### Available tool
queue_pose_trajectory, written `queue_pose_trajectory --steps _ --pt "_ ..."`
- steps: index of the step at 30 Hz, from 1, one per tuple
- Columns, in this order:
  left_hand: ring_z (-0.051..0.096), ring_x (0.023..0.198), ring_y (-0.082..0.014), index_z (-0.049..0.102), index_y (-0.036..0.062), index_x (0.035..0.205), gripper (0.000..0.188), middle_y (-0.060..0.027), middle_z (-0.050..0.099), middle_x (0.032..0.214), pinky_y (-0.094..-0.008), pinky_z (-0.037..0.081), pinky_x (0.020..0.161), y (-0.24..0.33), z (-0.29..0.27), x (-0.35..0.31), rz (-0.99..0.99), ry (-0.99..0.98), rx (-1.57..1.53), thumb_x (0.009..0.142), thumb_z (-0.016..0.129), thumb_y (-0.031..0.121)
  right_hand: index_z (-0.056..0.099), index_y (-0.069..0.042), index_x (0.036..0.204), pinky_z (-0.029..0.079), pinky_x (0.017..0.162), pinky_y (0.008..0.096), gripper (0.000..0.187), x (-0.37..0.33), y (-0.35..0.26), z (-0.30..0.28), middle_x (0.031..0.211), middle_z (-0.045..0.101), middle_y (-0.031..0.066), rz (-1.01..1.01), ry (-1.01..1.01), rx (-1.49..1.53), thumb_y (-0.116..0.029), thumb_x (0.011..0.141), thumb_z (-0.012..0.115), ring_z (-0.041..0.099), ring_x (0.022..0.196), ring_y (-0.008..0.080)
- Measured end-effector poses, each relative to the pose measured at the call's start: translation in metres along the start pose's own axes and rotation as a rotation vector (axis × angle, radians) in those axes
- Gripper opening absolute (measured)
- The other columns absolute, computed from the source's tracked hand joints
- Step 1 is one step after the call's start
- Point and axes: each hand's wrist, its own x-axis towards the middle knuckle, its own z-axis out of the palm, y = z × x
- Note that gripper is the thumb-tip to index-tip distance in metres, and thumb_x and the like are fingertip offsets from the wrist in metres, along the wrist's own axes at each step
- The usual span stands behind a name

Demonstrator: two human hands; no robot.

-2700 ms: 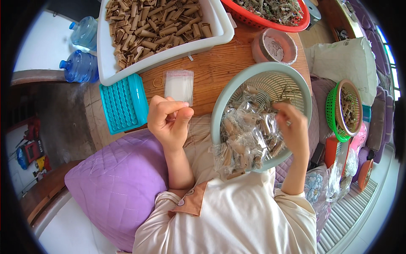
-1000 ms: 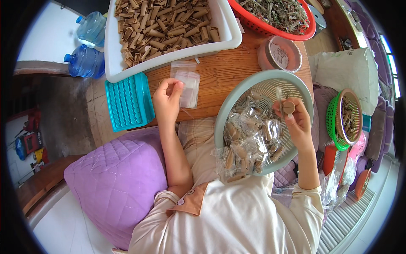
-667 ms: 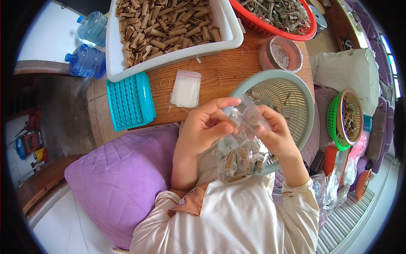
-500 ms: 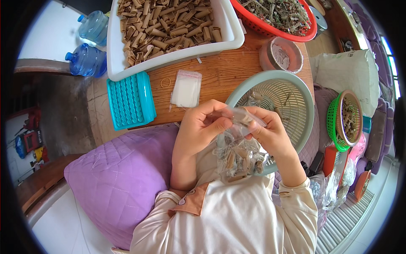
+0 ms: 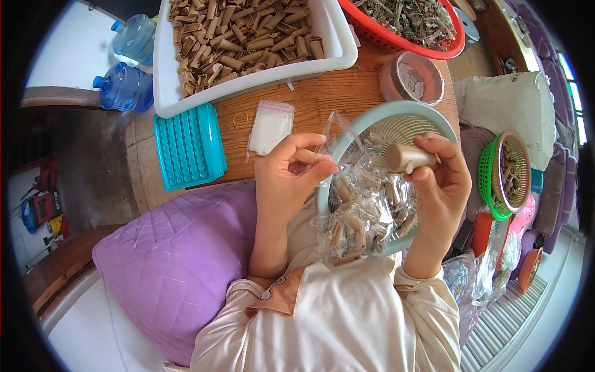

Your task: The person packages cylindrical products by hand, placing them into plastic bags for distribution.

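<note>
My left hand (image 5: pixel 290 170) pinches a small clear plastic bag (image 5: pixel 338 131) between thumb and fingers; the bag looks flat, with nothing visible inside. Out to the right, my right hand (image 5: pixel 445 186) grips a short tan tube (image 5: pixel 406 159) by its right end, with no wrapping visible on it. Beneath both hands is a grey-green colander (image 5: pixel 447 118). Many similar tubes in clear bags (image 5: pixel 365 208) are heaped in its near left part and against my lap. A stack of flat clear bags (image 5: pixel 271 129) lies on the table beyond my left hand.
A white bin (image 5: pixel 338 53) full of tan tubes stands on the wooden table (image 5: pixel 334 96). Around it are a turquoise tray (image 5: pixel 189 149), a rubber band (image 5: pixel 240 119), a pink-rimmed tub (image 5: pixel 412 80) and a red basket (image 5: pixel 434 51). A green basket (image 5: pixel 486 180) sits at the right.
My hands were close together on a clear bag. Now they are apart: the right has moved right with an unwrapped tan tube, while the left keeps a clear bag.
</note>
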Motion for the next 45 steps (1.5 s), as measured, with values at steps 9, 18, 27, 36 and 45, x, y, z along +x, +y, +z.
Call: queue_pose_trajectory --steps 9,18,27,36,45 --pt "0.062 0.069 -0.0068 0.059 0.0027 0.1 0.034 -0.0076 0.067 0.073 -0.0197 0.05 0.062 0.015 0.004 -0.01 0.103 -0.016 0.052 0.068 0.073 0.005 0.059 0.006 0.096 0.046 0.061 0.0177 0.024 0.002 -0.001 0.016 0.087 0.051 0.0044 -0.073 0.093 -0.379 0.002 0.074 0.066 0.058 0.07 0.0094" --pt "0.065 0.072 -0.0121 0.059 0.0033 0.103 0.04 -0.0091 0.066 0.076 -0.0217 0.05 0.063 0.013 0.004 -0.012 0.083 -0.088 0.272 0.067 0.074 0.01 0.058 0.007 0.089 0.047 0.057 0.0187 0.019 0.004 -0.008 0.019 0.08 0.052 0.0045 0.23 -0.046 -0.322 0.003 0.072 0.067 0.058 0.068 0.0092" --pt "0.065 0.076 -0.0181 0.061 0.0049 0.103 0.041 -0.0124 0.065 0.087 -0.0268 0.05 0.067 0.015 0.013 -0.013 0.223 -0.099 0.354 0.066 0.074 0.014 0.058 0.006 0.087 0.044 0.056 0.0182 0.026 0.009 -0.009 0.017 0.072 0.052 0.0018 0.16 -0.235 -0.773 0.0 0.066 0.072 0.054 0.063 0.0065" --pt "0.061 0.07 -0.0135 0.062 0.003 0.099 0.038 -0.0124 0.064 0.08 -0.0272 0.049 0.064 0.0 0.013 -0.013 -0.049 -0.167 -0.04 0.065 0.075 0.015 0.058 0.0 0.078 0.045 0.047 0.0231 0.019 0.009 0.009 0.025 0.067 0.057 0.0069 -0.166 -0.117 -0.666 -0.002 0.065 0.072 0.057 0.055 0.013" --pt "0.064 0.073 -0.0169 0.061 0.003 0.098 0.035 -0.0104 0.065 0.082 -0.0264 0.049 0.066 0.013 0.022 -0.012 0.173 -0.011 0.343 0.066 0.073 0.012 0.058 0.0 0.075 0.046 0.048 0.0243 0.014 0.002 0.007 0.033 0.067 0.057 0.0075 -0.076 -0.029 -0.81 -0.002 0.067 0.07 0.059 0.056 0.0154"
